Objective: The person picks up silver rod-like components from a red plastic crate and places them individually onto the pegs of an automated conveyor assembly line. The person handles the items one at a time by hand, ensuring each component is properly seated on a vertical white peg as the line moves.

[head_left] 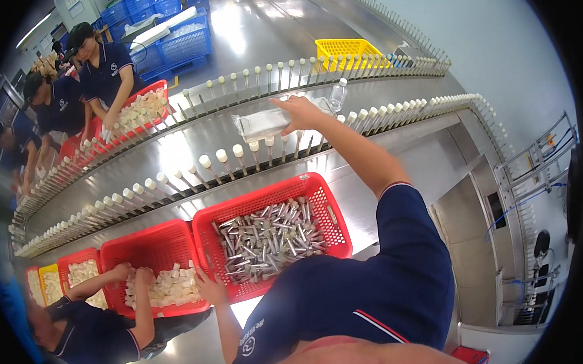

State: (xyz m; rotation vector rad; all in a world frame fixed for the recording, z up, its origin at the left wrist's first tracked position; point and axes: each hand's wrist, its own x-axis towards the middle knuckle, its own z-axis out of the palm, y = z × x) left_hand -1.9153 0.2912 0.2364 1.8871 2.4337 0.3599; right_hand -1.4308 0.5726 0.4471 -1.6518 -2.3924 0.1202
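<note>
My right hand [301, 114] reaches out across the metal worktop with its fingers apart, over a white pack [263, 123] in clear wrapping. Whether it touches the pack I cannot tell. Just beyond that hand stands a clear bottle [338, 95]. Down at the left, my left hand [211, 288] is open at the rim of a red basket [147, 241] holding small white caps [170, 287]. Right beside it, another red basket [339, 224] contains many metal, spindle-like pieces [269, 239].
Two curved rows of upright pins with pale tips [239, 151] run along the worktop. A yellow basket [348, 53] stands behind them. A co-worker [100, 323] at my left handles caps; more people [104, 66] work across the line. Blue crates [174, 43] are stacked behind.
</note>
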